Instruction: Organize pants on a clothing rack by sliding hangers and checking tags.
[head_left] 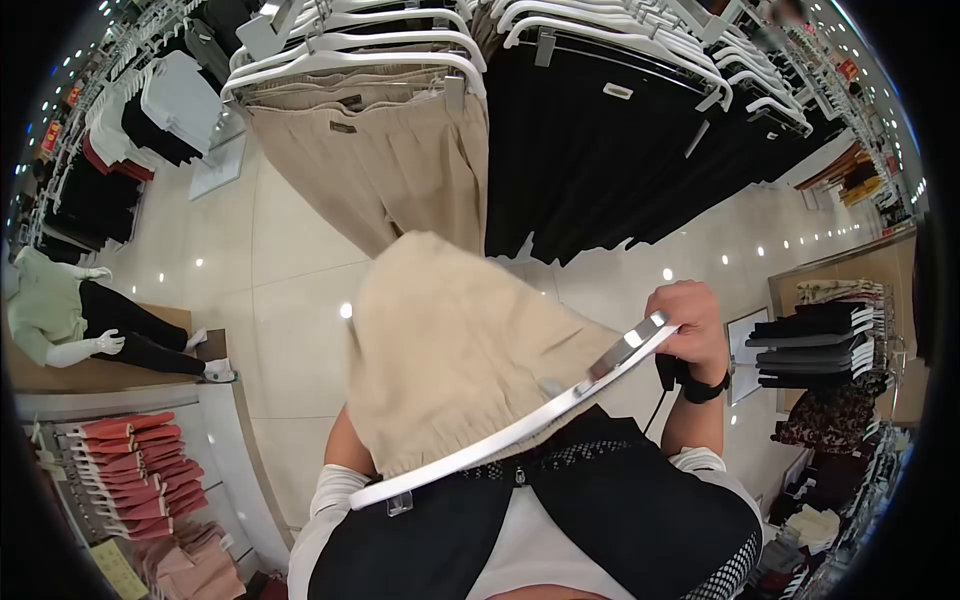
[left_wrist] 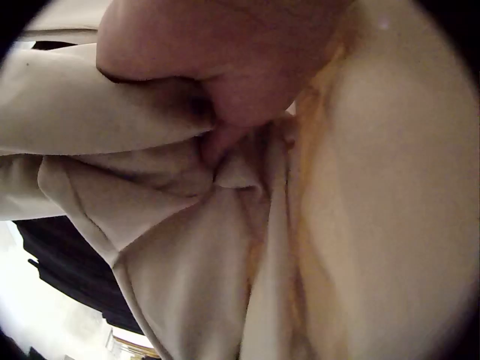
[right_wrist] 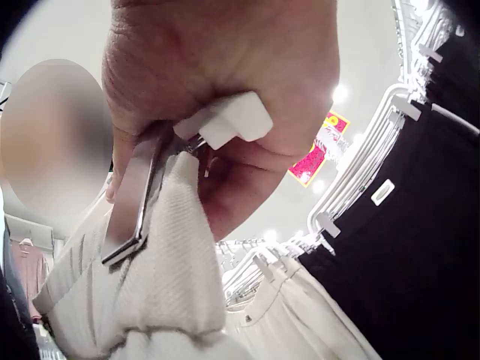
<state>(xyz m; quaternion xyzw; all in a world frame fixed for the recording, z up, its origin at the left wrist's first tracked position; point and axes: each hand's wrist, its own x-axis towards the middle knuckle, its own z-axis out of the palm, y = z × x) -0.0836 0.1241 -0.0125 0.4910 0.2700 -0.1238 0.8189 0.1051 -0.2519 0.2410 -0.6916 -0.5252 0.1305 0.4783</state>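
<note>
Beige elastic-waist trousers (head_left: pixel 450 340) hang on a white clip hanger (head_left: pixel 520 425), tilted in front of the person's chest. My right hand (head_left: pixel 690 315) grips the hanger's right end, beside its metal clip (head_left: pixel 622 347). In the right wrist view, the fingers curl around that end and the clip holds the gathered waistband (right_wrist: pixel 172 217). My left hand (left_wrist: pixel 225 52) is hidden behind the trousers in the head view. Its own wrist view shows it pinching the bunched beige cloth, the thumb pressed into the folds.
Ahead, a rack carries beige trousers (head_left: pixel 380 150) and black trousers (head_left: pixel 600 130) on white hangers. A mannequin (head_left: pixel 60 310) lies across the left of the view on a low platform. Red and pink garments (head_left: pixel 140 470) hang lower left, dark clothes (head_left: pixel 810 350) at the right.
</note>
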